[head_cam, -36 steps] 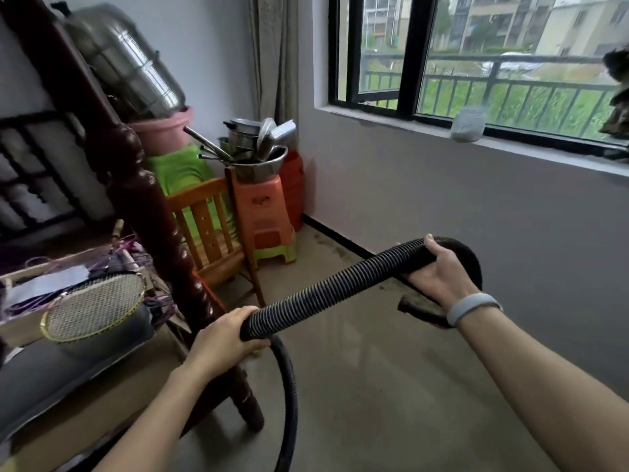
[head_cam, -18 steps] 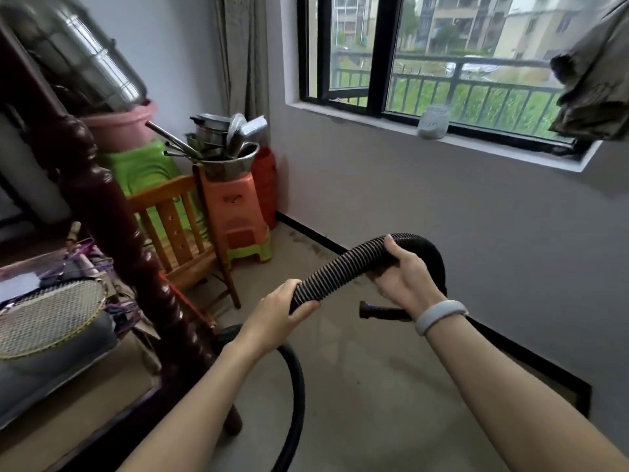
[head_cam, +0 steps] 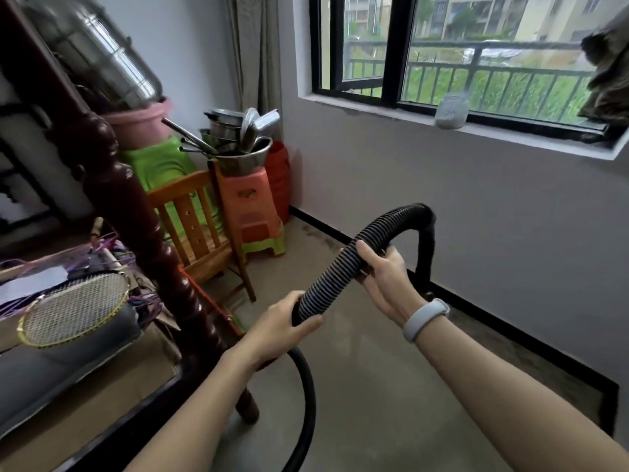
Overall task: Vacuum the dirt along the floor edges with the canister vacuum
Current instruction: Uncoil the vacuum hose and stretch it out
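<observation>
Right then, from the head view your left hand [head_cam: 284, 323] kept a full grip on the ribbed vacuum hose [head_cam: 332, 277], fingers curled round it low down, where the hose dropped away in a smooth black loop toward the floor [head_cam: 374, 386]. Your right hand [head_cam: 384, 277] held the same hose higher up, thumb over the top and fingers wrapped beneath. Past that hand the hose arched up and bent down beside the grey wall [head_cam: 493, 216], its end reaching toward the black skirting [head_cam: 476, 306]. Dark dirt [head_cam: 318, 235] lay along the floor edge near the orange stool [head_cam: 253, 212]. A wooden chair [head_cam: 200, 233] stood just beside that stool.
</observation>
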Demonstrator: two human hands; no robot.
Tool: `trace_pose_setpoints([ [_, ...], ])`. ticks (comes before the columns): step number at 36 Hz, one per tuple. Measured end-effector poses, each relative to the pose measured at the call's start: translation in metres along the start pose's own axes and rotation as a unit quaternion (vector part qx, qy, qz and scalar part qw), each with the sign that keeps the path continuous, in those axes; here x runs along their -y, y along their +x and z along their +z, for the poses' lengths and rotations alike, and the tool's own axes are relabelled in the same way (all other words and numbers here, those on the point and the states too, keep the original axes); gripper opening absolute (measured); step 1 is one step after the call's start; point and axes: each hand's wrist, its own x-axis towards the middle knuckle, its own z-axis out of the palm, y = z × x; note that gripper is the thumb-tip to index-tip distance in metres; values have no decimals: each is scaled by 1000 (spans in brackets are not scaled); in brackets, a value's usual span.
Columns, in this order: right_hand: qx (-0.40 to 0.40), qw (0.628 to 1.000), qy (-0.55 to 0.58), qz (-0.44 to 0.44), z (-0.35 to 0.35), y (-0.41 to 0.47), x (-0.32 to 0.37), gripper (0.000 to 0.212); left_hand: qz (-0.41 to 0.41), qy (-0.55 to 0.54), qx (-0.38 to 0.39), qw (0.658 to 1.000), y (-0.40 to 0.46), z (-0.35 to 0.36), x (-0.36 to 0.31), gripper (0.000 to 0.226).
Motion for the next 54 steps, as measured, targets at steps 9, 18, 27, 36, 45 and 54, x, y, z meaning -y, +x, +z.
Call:
trace_pose_setpoints([
  [9, -4, 999, 53, 5, 4, 1, 35, 19, 39, -65, -39, 996, 12, -4, -14, 23],
  [18, -107, 975, 175, 89, -40, 31, 34, 45, -18, -23, -18, 999, -1, 3, 32, 28],
  [27, -9, 995, 34, 89, -25, 4, -2, 29, -19, -31, 72, 997, 8, 16, 16, 45],
  [36, 42, 992, 46, 112, -14, 10, 16, 43, -21, -71, 75, 994, -16, 36, 30, 36],
  [45, -115, 981, 65, 139, -3, 41, -38, 27, -148, 16, 23, 989, -54, 68, 102, 50],
  [54, 57, 942, -296, 144, 15, -15, -176, 17, -357, -2, -62, 932, -141, 89, 176, 63],
])
